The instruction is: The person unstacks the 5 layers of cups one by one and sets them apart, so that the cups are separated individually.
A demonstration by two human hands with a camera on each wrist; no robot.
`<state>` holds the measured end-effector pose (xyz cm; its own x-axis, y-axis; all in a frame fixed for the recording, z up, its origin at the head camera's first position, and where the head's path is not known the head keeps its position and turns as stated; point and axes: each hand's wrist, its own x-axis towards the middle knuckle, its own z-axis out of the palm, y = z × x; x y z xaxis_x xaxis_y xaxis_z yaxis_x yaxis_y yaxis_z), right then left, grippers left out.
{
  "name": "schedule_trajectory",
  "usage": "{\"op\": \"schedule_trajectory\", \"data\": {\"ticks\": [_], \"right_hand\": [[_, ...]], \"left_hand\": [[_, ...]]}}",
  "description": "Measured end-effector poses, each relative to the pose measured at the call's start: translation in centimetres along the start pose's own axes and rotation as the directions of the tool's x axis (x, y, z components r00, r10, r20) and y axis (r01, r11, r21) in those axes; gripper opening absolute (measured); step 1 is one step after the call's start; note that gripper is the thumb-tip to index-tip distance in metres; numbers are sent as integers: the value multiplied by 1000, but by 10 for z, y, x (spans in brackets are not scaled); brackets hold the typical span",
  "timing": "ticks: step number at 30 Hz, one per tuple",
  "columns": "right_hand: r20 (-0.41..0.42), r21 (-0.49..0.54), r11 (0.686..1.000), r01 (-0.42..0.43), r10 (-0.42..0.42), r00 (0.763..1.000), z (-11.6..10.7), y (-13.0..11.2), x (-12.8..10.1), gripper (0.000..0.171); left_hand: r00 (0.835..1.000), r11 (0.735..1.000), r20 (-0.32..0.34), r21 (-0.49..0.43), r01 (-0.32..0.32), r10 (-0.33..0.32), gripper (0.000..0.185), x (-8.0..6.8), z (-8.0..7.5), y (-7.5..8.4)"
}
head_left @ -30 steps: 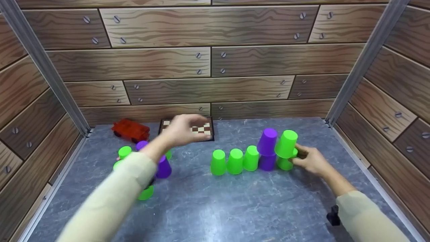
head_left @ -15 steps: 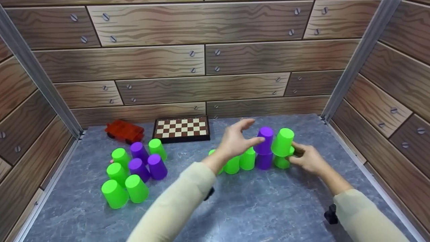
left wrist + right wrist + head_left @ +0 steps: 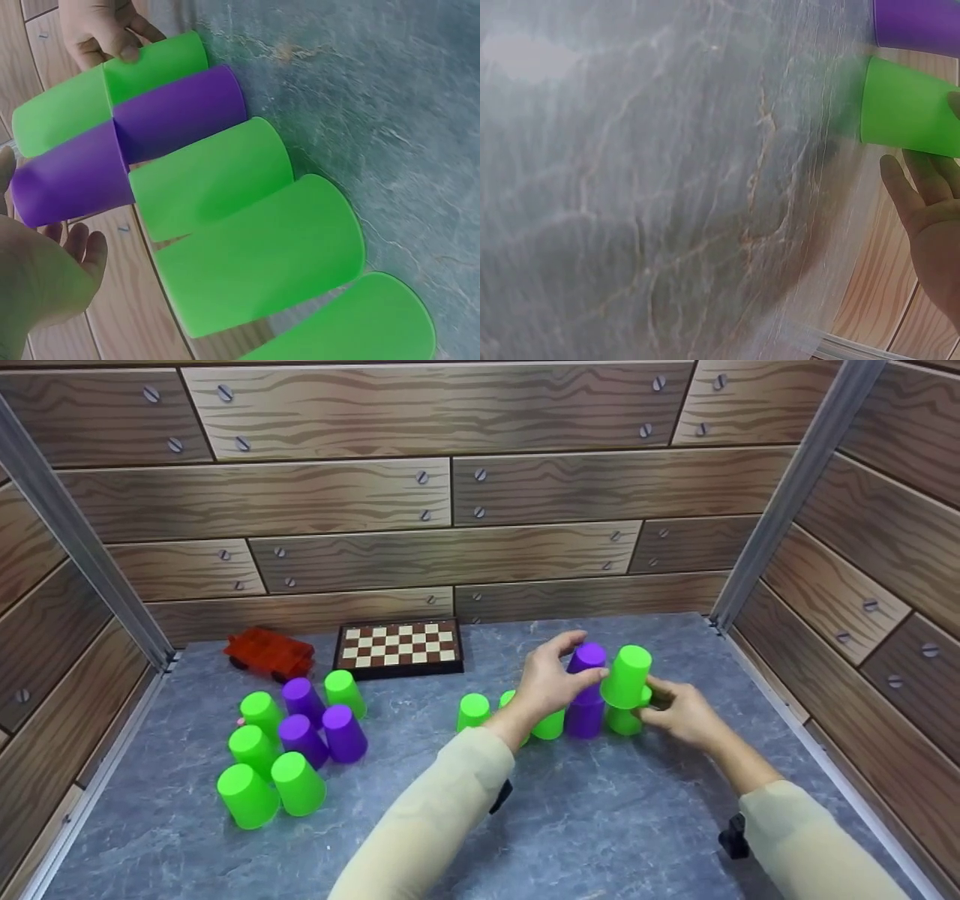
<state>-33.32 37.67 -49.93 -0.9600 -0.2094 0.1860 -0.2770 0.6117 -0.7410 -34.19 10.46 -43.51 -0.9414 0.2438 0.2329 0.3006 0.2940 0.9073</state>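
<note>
In the head view, two short stacks of upside-down plastic cups stand side by side at right. My left hand (image 3: 544,679) is at the upper purple cup (image 3: 589,655), thumb and fingers spread on either side of it. That cup rests on a lower purple cup (image 3: 585,718). Beside it, an upper green cup (image 3: 628,675) sits on a lower green cup (image 3: 623,722). My right hand (image 3: 681,711) holds the lower green cup from the right; in the left wrist view its thumb (image 3: 120,45) presses on that cup near the joint.
Three green cups (image 3: 473,710) continue the row leftward, partly behind my left arm. At left stands a group of several green cups (image 3: 247,795) and purple cups (image 3: 345,733). A checkered board (image 3: 399,649) and a red toy car (image 3: 268,652) lie near the back wall.
My left hand has swept right, from above the checkered board to the upper purple cup. My right hand has stayed at the green stack. The head view has shifted slightly.
</note>
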Motion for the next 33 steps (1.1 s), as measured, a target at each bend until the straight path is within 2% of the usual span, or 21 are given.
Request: {"op": "schedule_trajectory", "data": {"ticks": [5,10,16,21,28,33], "right_hand": [[0,-10,1000,-1,1,1000,1,-3,1,67],[14,-29,999,-17,17,1000,3,-2,3,67],[24,-50,999,-21,22,999,-1,1,3,68],[18,-78,997,1,1,1000,-4,2,2,67],[29,-93,995,-17,20,999,-5,2,3,68],[38,-88,996,-14,17,999,-2,0,5,68]], "left_hand": [[1000,1000,-4,-6,-21,21,54,0,-3,1],[999,999,-8,-15,-47,47,54,-5,-24,6],[996,996,20,29,-87,87,57,-13,-72,21],[997,997,37,53,-64,62,58,-23,-117,31],[999,993,20,112,-49,47,61,-41,-175,32],[996,976,8,197,-92,92,59,-60,-211,28]]}}
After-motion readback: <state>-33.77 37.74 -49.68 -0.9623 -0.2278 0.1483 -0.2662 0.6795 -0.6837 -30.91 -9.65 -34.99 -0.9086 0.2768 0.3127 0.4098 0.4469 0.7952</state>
